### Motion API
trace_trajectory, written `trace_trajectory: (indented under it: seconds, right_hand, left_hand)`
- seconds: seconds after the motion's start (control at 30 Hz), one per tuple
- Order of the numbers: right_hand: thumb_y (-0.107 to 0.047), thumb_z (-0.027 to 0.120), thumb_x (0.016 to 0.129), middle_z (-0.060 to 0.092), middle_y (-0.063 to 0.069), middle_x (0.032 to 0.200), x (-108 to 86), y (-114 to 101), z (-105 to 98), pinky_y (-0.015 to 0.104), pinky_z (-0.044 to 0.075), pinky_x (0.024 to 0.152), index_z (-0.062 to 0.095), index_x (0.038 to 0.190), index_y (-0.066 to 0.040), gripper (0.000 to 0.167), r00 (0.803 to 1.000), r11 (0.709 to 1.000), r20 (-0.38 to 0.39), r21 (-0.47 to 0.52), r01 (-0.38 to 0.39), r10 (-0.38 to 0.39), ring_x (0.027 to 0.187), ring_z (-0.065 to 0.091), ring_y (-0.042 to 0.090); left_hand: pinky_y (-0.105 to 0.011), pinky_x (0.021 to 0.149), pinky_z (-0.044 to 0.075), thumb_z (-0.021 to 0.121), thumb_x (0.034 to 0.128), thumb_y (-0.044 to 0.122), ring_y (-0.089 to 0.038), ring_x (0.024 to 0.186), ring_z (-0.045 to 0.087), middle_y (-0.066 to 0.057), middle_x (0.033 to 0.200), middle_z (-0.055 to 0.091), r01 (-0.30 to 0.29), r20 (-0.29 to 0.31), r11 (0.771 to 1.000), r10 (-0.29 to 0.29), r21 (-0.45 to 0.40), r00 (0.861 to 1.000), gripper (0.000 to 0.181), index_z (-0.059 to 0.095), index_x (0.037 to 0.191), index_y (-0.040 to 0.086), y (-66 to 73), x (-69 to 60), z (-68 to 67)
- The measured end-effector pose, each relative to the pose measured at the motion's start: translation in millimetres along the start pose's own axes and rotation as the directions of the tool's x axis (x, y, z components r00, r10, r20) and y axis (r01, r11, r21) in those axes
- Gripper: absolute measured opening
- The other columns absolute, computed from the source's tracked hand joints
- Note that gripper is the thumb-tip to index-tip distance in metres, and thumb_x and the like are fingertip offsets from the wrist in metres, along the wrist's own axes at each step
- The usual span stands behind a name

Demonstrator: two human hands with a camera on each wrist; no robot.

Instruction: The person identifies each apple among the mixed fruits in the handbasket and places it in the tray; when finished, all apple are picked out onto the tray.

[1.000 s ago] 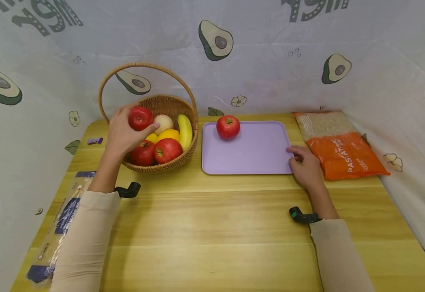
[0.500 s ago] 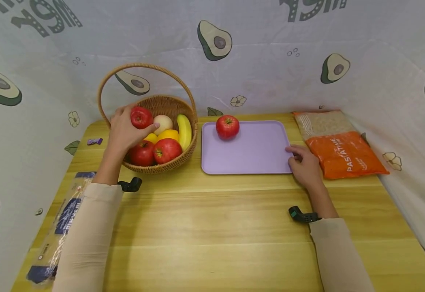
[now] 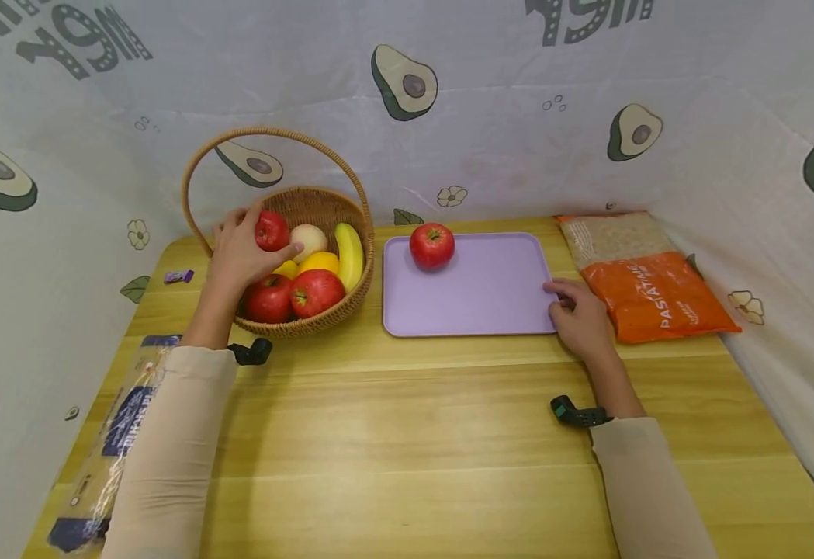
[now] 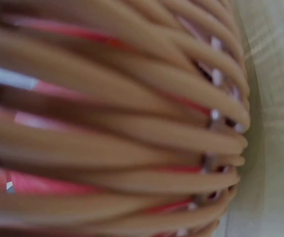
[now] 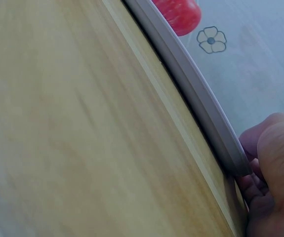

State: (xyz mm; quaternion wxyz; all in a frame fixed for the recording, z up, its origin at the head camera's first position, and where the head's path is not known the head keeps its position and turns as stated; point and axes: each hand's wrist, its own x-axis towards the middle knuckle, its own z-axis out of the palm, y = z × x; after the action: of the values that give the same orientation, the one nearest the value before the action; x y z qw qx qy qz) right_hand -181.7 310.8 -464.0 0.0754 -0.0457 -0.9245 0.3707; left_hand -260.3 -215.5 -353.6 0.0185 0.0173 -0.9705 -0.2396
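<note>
My left hand [image 3: 237, 252] is inside the wicker basket [image 3: 340, 314], its fingers and thumb round a red apple [image 3: 273, 231] at the back left. Beside that apple lie a pale round fruit [image 3: 309, 241], yellow fruit [image 3: 319, 262] and a banana [image 3: 350, 256]. Two more red apples [image 3: 317, 293] sit at the basket's front. In the left wrist view the basket's weave [image 4: 132, 148] hides the hand. My right hand [image 3: 581, 317] pinches the right edge of a lilac tray [image 3: 483, 295]; the right wrist view shows its rim at the fingers. A red apple [image 3: 432, 247] rests on the tray's back left.
An orange pasta bag [image 3: 651, 287] lies right of the tray. At the left edge are a long clear-and-blue packet [image 3: 127, 419], partly under the left sleeve, and a small purple wrapped sweet [image 3: 179, 276]. A patterned cloth [image 3: 504, 155] stands behind the wooden table [image 3: 407, 442].
The left fingers have shifted slightly round the apple in the basket and now cover its left side. The right hand and tray keep their places; the head view has shifted a little.
</note>
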Motion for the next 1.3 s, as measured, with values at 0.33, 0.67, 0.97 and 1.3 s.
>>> trace_trajectory:
  seconds: [0.33, 0.67, 0.97, 1.3]
  right_hand:
    - [-0.012, 0.051, 0.1, 0.055, 0.017, 0.149, -0.4, -0.8, 0.2, 0.044, 0.047, 0.097, 0.066, 0.137, -0.005, 0.04, 1.0, 1.0, 0.007, 0.0, 0.007, -0.007, 0.113, 0.058, 0.034]
    - [-0.012, 0.051, 0.1, 0.055, 0.017, 0.149, -0.1, -1.7, -0.3, 0.043, 0.047, 0.097, 0.066, 0.136, -0.005, 0.04, 1.0, 1.0, 0.001, 0.009, 0.007, -0.007, 0.113, 0.057, 0.033]
    - [-0.012, 0.05, 0.1, 0.053, 0.017, 0.151, -0.8, -1.7, 0.6, 0.053, 0.047, 0.102, 0.065, 0.139, -0.005, 0.042, 1.0, 1.0, 0.017, 0.005, -0.011, 0.011, 0.116, 0.057, 0.035]
    - [-0.012, 0.049, 0.1, 0.052, 0.018, 0.151, -0.8, -1.3, -0.4, 0.056, 0.046, 0.105, 0.064, 0.139, -0.004, 0.042, 1.0, 1.0, 0.016, 0.016, -0.012, 0.011, 0.117, 0.056, 0.037]
  left_hand:
    - [-0.071, 0.1, 0.047, 0.073, 0.0887, 0.049, -0.046, 0.138, 0.029, -0.028, 0.154, 0.032, 0.008, -0.052, 0.997, -0.012, -0.071, 0.999, 0.08, 0.036, 0.149, 0.013, 0.9, -0.8, 2.8]
    - [-0.069, 0.101, 0.048, 0.077, 0.0864, 0.037, -0.047, 0.132, 0.04, -0.029, 0.149, 0.035, -0.002, -0.116, 0.995, -0.01, -0.101, 0.993, 0.075, 0.04, 0.145, 0.008, -0.9, -3.3, 0.2]
    - [-0.066, 0.096, 0.053, 0.079, 0.0821, 0.041, -0.047, 0.123, 0.051, -0.029, 0.14, 0.049, 0.015, -0.132, 0.996, -0.026, -0.085, 0.991, 0.076, 0.044, 0.143, 0.011, 0.3, -10.1, -2.4]
    - [-0.065, 0.098, 0.052, 0.079, 0.0803, 0.048, -0.045, 0.12, 0.055, -0.025, 0.137, 0.057, -0.017, -0.175, 0.996, 0.002, -0.083, 0.985, 0.082, 0.047, 0.145, 0.008, 3.1, -17.4, -4.4]
